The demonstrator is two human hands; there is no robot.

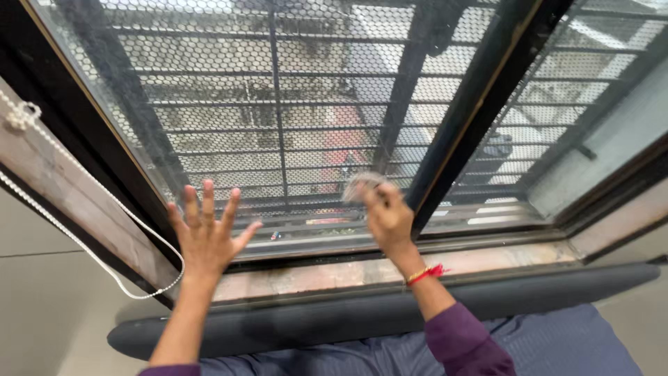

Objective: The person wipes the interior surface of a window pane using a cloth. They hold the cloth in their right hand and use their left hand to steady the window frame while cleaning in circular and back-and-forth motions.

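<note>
Pressing flat against the window pane (278, 139), the left hand (207, 233) is fully open, its fingers spread and pointing up, with nothing in its grip. To its right, at about the same height, the right hand (386, 217) is closed around a small grey cloth (360, 185), which bunches above the knuckles and touches the glass; the cloth is blurred. A red and gold thread band (426, 273) circles the right wrist. Just right of the right hand runs the dark window frame (473, 118), tilted. Beyond the glass, behind both hands, stands a metal mesh grille (229, 63). Below the hands lies the stone sill (348, 271), and under it a dark padded bolster (417, 306). Left of the left hand hangs a white beaded cord (104, 261)
</note>
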